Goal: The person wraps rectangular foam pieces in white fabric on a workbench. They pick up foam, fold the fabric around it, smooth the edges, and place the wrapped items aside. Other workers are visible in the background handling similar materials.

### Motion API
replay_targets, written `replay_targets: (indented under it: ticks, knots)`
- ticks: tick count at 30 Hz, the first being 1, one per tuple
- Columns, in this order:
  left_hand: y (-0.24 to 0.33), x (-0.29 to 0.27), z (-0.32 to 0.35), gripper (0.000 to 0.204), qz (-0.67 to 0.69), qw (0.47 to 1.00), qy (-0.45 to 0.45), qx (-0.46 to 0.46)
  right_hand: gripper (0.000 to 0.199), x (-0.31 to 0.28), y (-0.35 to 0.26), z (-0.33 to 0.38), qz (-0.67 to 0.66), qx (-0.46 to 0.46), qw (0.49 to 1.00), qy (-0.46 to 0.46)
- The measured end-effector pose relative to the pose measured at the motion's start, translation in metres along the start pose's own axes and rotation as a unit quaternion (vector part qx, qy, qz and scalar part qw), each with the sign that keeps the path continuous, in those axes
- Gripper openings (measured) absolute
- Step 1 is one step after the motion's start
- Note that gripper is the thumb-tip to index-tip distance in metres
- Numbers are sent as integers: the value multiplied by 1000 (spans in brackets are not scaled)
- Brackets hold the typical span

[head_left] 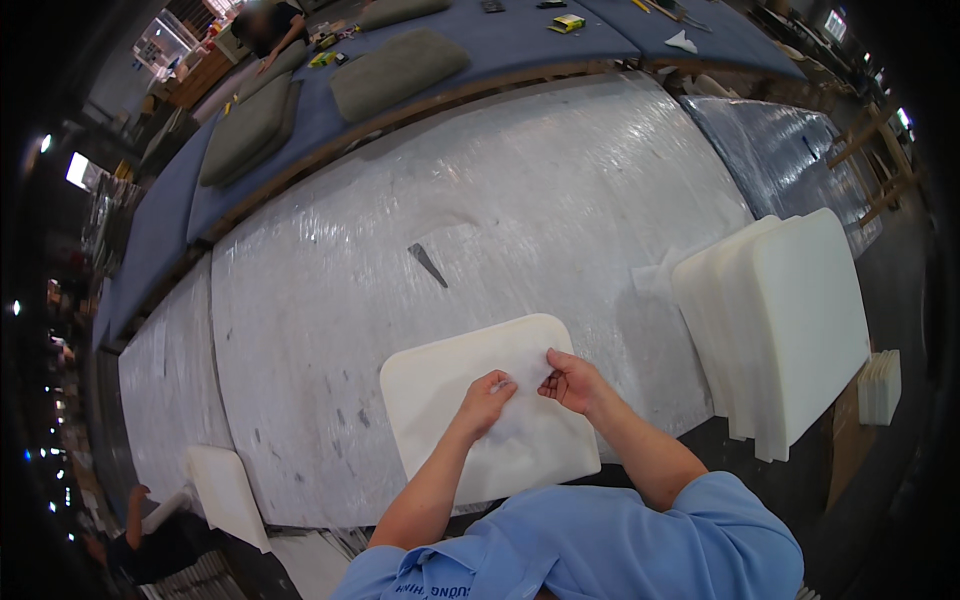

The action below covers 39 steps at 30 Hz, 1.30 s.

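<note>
A white cushion pad (pixel 430 400) with rounded corners lies flat on the wrapped table in front of me. Above its middle, my left hand (pixel 487 403) is closed in a pinch on some thin, white, wispy material (pixel 522 385). On the other side, my right hand (pixel 571 382) pinches the same material, thumb against fingers. The material blends with the white pad, so its outline is hard to make out. Farther off on the table lies a dark, tapered flat piece (pixel 428 265), apart from both hands.
A stack of white pads (pixel 790 330) leans at the right, with a thin white sheet (pixel 652 282) beside it. Grey-green cushions (pixel 398 75) rest on the blue table (pixel 520 45) beyond. Another person (pixel 268 30) is at the far left; a second (pixel 150 540) is at lower left near a white pad (pixel 226 490).
</note>
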<state>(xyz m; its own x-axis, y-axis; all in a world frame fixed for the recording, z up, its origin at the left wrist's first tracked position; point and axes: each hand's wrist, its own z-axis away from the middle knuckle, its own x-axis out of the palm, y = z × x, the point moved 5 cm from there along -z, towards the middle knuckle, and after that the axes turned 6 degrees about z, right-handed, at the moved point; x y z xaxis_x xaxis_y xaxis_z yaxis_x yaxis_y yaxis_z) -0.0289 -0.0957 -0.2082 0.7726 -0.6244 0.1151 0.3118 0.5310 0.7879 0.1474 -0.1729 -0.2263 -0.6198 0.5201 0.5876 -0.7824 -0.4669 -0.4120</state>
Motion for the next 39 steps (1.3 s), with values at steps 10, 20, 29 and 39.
replay_targets:
  ticks: [10, 20, 29, 39]
  knots:
    - [11, -17, -5, 19, -179, 983, -32, 14, 13, -18, -14, 1, 301, -78, 949, 44]
    - [57, -43, -21, 41, -257, 959, 105, 59, 13, -23, -71, 1, 369, -328, 826, 271]
    - [68, 30, 17, 54, -365, 895, 119, 227, 4, 21, -34, 5, 190, -170, 946, 202]
    - [23, 7, -21, 37, 237, 970, 8, -59, 40, -9, -36, 23, 163, -94, 968, 168]
